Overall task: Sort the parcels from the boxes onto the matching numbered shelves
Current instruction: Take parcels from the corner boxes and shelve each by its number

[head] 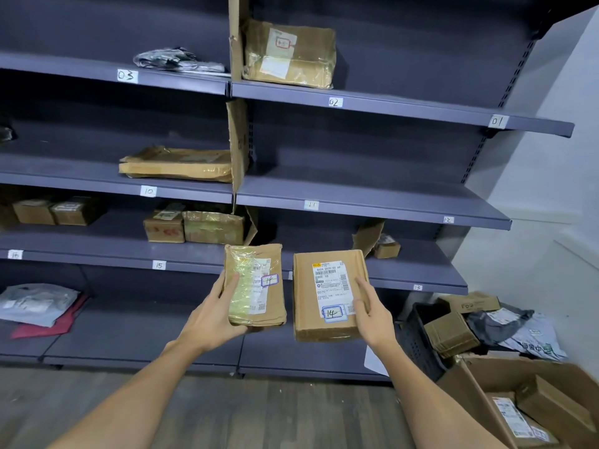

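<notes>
My left hand (216,314) grips a taped brown parcel (259,296) whose label is marked 14 in a blue box. My right hand (372,314) holds a larger flat brown parcel (311,319), also marked 14 on its white label. Both parcels are held up side by side, facing me, in front of the dark shelf unit. Behind them runs the shelf (405,270) with tags 15 (158,265) and 13 (417,287); the strip between those tags is hidden by the parcels.
Shelf tags 03, 02, 01, 10, 11, 12 and 16 show on the upper rows, with several parcels lying there. An open cardboard box (486,384) with parcels stands at the lower right beside a black crate (418,341) and loose mail bags. Wooden floor lies below.
</notes>
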